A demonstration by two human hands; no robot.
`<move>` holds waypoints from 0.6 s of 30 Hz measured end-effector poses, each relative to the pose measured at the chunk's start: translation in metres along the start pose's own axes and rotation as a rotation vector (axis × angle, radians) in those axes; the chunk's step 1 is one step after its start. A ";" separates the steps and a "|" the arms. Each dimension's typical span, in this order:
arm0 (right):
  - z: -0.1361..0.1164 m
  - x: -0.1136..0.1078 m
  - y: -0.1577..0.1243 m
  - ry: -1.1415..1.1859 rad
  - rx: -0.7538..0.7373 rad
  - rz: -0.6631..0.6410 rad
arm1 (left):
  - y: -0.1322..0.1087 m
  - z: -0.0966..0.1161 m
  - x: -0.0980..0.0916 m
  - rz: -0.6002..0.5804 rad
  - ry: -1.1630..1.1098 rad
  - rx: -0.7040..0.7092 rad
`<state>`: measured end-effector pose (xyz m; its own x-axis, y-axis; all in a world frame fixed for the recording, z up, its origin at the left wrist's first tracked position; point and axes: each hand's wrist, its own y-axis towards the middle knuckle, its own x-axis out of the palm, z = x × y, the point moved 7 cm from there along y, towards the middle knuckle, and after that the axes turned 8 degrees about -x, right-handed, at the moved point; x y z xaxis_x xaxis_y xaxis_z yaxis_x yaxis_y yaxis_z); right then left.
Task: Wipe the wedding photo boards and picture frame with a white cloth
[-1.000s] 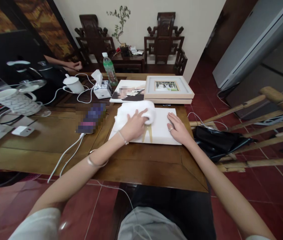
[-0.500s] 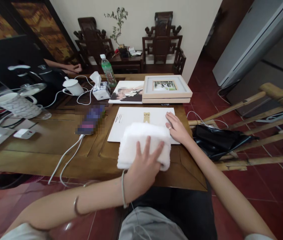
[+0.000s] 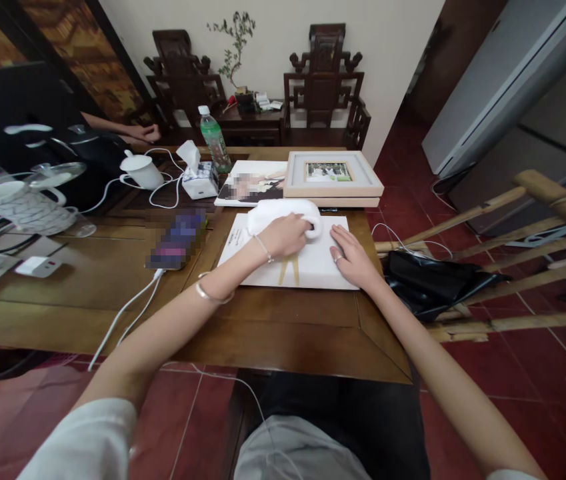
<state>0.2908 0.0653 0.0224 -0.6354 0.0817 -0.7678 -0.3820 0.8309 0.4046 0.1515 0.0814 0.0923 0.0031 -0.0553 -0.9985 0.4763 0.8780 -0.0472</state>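
A white panel [image 3: 317,272] lies flat on the wooden table in front of me, with a gold-coloured strip splitting into two legs on its face and small print at its left. Across its far part rests a folded white towel [image 3: 269,212]. My left hand [image 3: 287,235] is closed on the towel and presses it against the panel; the fingertips are partly hidden in the fabric. Flat on the panel's right edge lies my right hand [image 3: 355,257], its fingers stretched out and holding nothing.
Behind the panel are a photo print [image 3: 253,183] and stacked framed pictures [image 3: 363,179]. A tissue box [image 3: 201,181], a green bottle [image 3: 214,140], a charging phone [image 3: 177,240] and cups [image 3: 145,172] stand leftward. Another person's hand [image 3: 147,133] shows at the far left.
My left hand has moved the towel away from me, from the panel's near edge to its far part, uncovering the gold legs. My right hand has stayed in place.
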 end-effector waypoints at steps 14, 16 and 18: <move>0.006 0.001 0.000 0.068 -0.019 0.042 | -0.107 0.079 0.023 0.029 0.117 0.313; 0.005 0.000 0.000 0.082 -0.008 0.060 | -0.118 0.080 0.022 0.029 0.085 0.319; 0.003 -0.003 0.000 0.102 0.026 0.082 | -0.115 0.075 0.022 0.040 0.073 0.300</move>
<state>0.2947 0.0667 0.0238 -0.7290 0.0950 -0.6779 -0.3093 0.8377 0.4501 0.1628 -0.0564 0.0782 -0.0312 0.0206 -0.9993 0.7153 0.6987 -0.0080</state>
